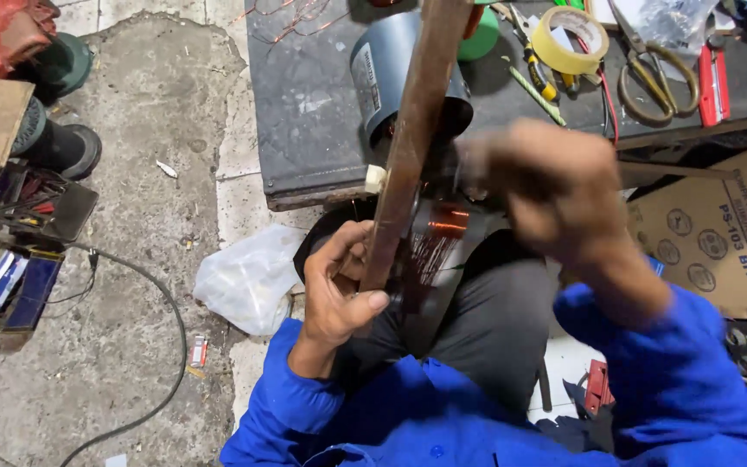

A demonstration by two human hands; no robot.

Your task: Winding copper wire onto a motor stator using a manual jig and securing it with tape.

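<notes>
Presently, left hand (339, 290): is gripping the lower end of a long brown wooden bar (408, 147), fingers closed round it, thumb lying across its face.
Right hand (551, 186): is showing blurred above the lap; cannot tell whether open or closed.
Wooden bar: is standing tilted, running from the lap up over the tabletop (313, 112) edge.
Copper coil (443, 229): is sitting in a dark motor part on the lap, just beside the bar.
Tabletop: is carrying a grey cylinder (382, 65), tape roll (572, 39) and scissors (650, 78).
Floor: is holding a white plastic bag (248, 277).
</notes>
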